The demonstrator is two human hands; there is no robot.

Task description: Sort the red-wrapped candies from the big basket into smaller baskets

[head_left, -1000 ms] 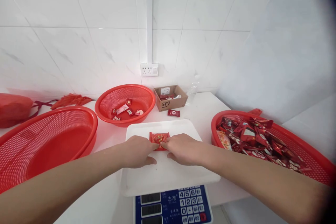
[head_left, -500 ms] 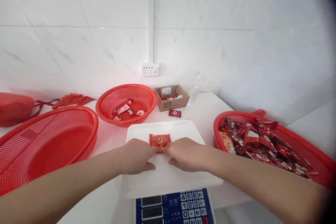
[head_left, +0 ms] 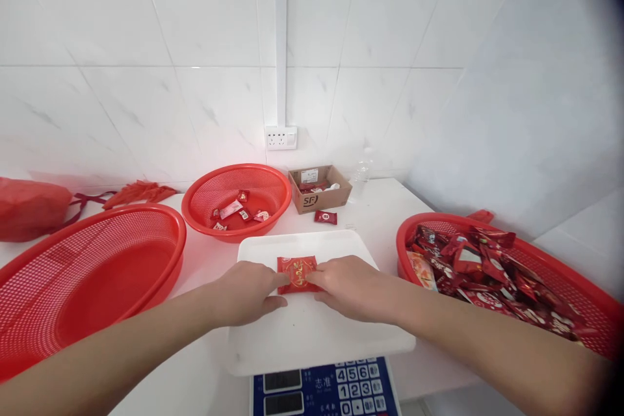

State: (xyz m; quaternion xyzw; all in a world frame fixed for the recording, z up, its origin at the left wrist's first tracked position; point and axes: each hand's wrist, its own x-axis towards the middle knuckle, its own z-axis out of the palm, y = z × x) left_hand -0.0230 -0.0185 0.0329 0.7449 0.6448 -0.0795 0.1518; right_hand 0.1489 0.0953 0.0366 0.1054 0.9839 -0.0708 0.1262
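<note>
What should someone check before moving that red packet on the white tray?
1. The red packet lies flat on the white tray: ok.
2. The left hand has its fingers on the packet's left side: ok.
3. The right hand has its fingers on the packet's right side: ok.
4. The tray rests on the blue scale: cannot tell, as the tray's edge hides where they meet.
5. The scale's display gives a reading: cannot tell, no digits are legible.
6. Every packet is in a container: not ok, a loose packet lies on the table beside the cardboard box.
</note>
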